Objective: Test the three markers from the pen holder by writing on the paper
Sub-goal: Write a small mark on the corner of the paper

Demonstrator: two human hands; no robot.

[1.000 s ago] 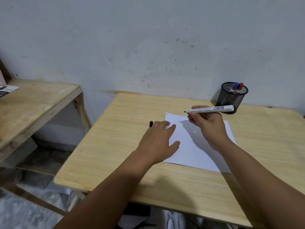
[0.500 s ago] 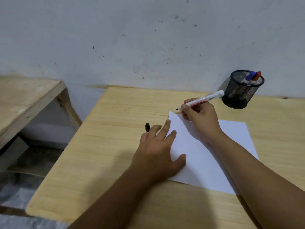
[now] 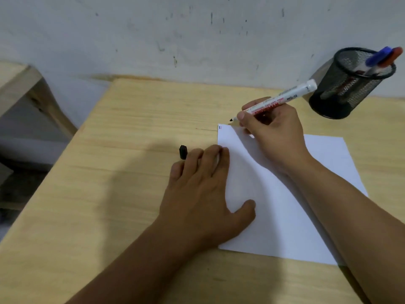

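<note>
- marker (image 3: 276, 102) lies slanted, black tip low at the left over the paper's far corner, butt end up to the right toward the pen holder (image 3: 348, 84).
- white barrel, red lettering, uncapped; its black cap (image 3: 183, 152) lies on the worktop (image 3: 109, 172).
- right hand (image 3: 274, 132) grasps the barrel near the tip.
- left hand (image 3: 203, 185) is flat, fingers pressing the paper (image 3: 285, 216) edge.
- count: one marker in hand, two more, blue (image 3: 378, 57) and red (image 3: 394, 54), in the mesh holder; one sheet, two tiny marks (image 3: 220, 127) at its corner.
</note>
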